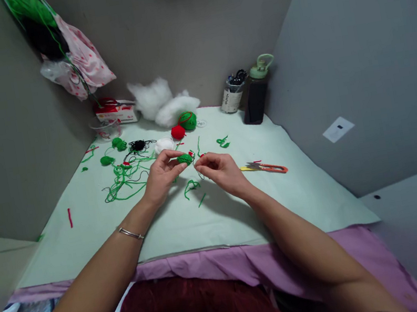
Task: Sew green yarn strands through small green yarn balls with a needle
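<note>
Between the thumb and fingers of my left hand (163,173) is a small green crocheted piece (184,159), with a bit of red and white at its right side. My right hand (219,170) is closed in a pinch close beside it, on what looks like a thin black thread (201,175); whether a needle is there too I cannot tell. Green yarn scraps (191,186) lie below the hands. A ball of white yarn (164,145) sits just behind my left hand. To the right of my right hand lie orange-handled thread snips (268,167).
Tangled green yarn (123,183) and a black yarn bundle (138,145) spread left. Behind are red yarn (178,132), green yarn (188,121), white stuffing (153,98), a box (123,112) and a clear cup (108,130). A pen holder (231,98) and bottle (256,97) stand back right.
</note>
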Tool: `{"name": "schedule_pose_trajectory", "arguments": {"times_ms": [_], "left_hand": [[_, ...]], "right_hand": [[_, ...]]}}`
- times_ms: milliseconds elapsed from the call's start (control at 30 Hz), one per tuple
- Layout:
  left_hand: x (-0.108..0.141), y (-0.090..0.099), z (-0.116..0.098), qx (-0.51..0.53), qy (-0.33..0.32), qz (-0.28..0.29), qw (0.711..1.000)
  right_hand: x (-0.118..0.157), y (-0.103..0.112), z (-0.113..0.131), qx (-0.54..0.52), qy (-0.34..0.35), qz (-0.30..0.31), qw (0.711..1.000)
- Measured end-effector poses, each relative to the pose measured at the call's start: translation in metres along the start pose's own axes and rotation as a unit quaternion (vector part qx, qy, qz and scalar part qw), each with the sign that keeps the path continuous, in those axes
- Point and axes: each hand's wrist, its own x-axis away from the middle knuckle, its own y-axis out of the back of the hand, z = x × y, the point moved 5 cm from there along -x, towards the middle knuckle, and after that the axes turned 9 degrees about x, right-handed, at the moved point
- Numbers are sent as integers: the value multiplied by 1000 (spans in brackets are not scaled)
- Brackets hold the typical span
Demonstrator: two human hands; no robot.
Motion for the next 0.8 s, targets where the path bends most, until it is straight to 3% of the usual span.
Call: {"name": "schedule_pose_trajectory", "arguments": {"times_ms": [200,433,567,733,800], "left_hand": [[2,-4,4,77,36,1,996],[3,-10,1,78,15,-2,997],[4,-9,2,60,13,-9,998],[5,-8,2,21,-11,-18,1000],[5,-8,2,19,-9,-17,1000]], "right_hand": [[-1,-4,-4,-22,22,-2,999],[-3,-6,-7,-45,27,-43,998],[-5,-9,-11,-114,-27,0,993],[-7,-13,-27,-217,-135,59,965],[-7,-14,-30,-229,-148,72,959]]}}
